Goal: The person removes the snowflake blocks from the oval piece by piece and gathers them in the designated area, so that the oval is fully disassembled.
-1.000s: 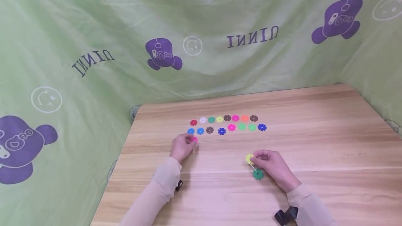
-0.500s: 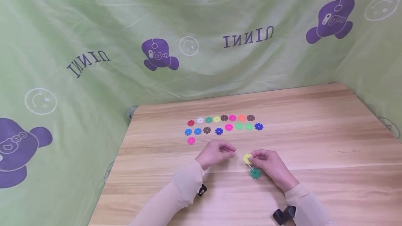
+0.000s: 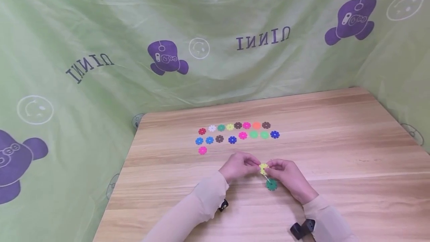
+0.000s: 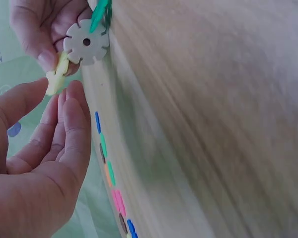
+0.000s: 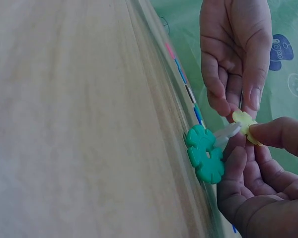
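Observation:
A small joined chain of notched flower discs is between the two hands: a yellow disc point(image 3: 263, 168), a white disc point(image 4: 93, 52) and a green disc point(image 5: 213, 167). With thumb and fingers, the right hand point(image 3: 291, 177) holds the yellow disc from the right. Coming from the left, the left hand point(image 3: 237, 166) pinches the opposite edge of that disc between thumb and fingertips. The white disc stands edge-on in the head view and links yellow to green. The green disc hangs at the lower end, close over the tabletop.
Two rows of coloured flower discs lie flat on the wooden table point(image 3: 336, 141) beyond the hands. A pink disc point(image 3: 202, 150) lies in front of their left end. A green printed curtain point(image 3: 215, 77) hangs behind and beside the table.
The left hand has left the pink disc lying on the table, moved right and taken hold of the yellow disc. The right hand has kept its hold with little movement.

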The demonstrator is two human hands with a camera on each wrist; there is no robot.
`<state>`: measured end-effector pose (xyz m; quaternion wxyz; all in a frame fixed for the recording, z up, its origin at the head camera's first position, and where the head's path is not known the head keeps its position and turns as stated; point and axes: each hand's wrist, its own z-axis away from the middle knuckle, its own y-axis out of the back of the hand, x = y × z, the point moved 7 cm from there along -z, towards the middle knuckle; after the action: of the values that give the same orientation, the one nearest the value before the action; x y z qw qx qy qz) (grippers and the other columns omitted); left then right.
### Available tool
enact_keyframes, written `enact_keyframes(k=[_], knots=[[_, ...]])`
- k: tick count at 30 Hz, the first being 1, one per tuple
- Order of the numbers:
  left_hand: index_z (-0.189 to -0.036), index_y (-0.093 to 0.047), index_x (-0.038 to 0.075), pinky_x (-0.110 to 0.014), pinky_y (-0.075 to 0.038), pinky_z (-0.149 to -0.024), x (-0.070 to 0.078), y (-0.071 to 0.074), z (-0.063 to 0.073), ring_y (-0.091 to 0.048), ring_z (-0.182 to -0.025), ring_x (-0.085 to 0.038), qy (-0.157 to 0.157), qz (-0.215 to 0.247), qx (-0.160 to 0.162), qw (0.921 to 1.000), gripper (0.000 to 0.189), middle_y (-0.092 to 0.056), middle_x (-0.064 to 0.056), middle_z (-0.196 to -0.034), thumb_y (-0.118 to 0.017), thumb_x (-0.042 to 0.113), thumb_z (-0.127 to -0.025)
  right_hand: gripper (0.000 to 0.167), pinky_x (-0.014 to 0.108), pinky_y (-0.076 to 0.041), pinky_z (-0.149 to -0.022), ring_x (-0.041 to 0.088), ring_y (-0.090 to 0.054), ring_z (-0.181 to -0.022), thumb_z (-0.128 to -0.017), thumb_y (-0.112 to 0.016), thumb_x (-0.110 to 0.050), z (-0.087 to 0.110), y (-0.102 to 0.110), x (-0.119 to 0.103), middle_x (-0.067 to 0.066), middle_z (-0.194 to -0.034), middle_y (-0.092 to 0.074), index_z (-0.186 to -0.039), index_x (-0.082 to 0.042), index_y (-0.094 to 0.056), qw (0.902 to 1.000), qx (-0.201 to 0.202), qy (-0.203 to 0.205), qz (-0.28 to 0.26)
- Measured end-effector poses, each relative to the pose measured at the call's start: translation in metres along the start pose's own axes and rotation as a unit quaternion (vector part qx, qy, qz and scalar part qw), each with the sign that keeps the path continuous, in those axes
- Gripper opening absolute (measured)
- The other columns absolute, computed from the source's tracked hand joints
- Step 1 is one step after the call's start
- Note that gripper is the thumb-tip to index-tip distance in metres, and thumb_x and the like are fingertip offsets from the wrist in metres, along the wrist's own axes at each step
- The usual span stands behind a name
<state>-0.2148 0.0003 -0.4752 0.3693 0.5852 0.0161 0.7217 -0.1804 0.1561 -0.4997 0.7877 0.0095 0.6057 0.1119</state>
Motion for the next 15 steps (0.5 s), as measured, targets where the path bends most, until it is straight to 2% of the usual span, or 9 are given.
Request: enact_keyframes(k=[7,15], knots=[[-0.099,-0.073,0.015,-0.026,-0.054,-0.081,0.0001,-0.0063,-0.0049,-0.064,-0.084,-0.007,0.005,0.016,0.004,0.9999,0.016,-0.072,0.005,-0.09,-0.077,0.02,-0.084,0.027,0.022,-0.056,-0.074,0.012,-0.063,-0.083,-0.089,-0.069,-0.009,-0.0006,-0.0002,0.0007,0.008,-0.096,-0.07,-0.109,0.007,-0.064,0.9999,-0.007,0.002,-0.009],[-0.097,-0.073,0.013,-0.022,-0.054,-0.076,0.0,-0.0072,-0.0081,-0.064,-0.081,-0.007,0.003,0.018,0.001,0.9998,0.014,-0.071,0.004,-0.088,-0.077,0.017,-0.084,0.03,0.02,-0.054,-0.078,0.012,-0.064,-0.088,-0.086,-0.073,-0.013,-0.0004,0.0019,0.0027,0.008,-0.098,-0.071,-0.11,0.005,-0.065,1.0,-0.007,0.002,0.003]])
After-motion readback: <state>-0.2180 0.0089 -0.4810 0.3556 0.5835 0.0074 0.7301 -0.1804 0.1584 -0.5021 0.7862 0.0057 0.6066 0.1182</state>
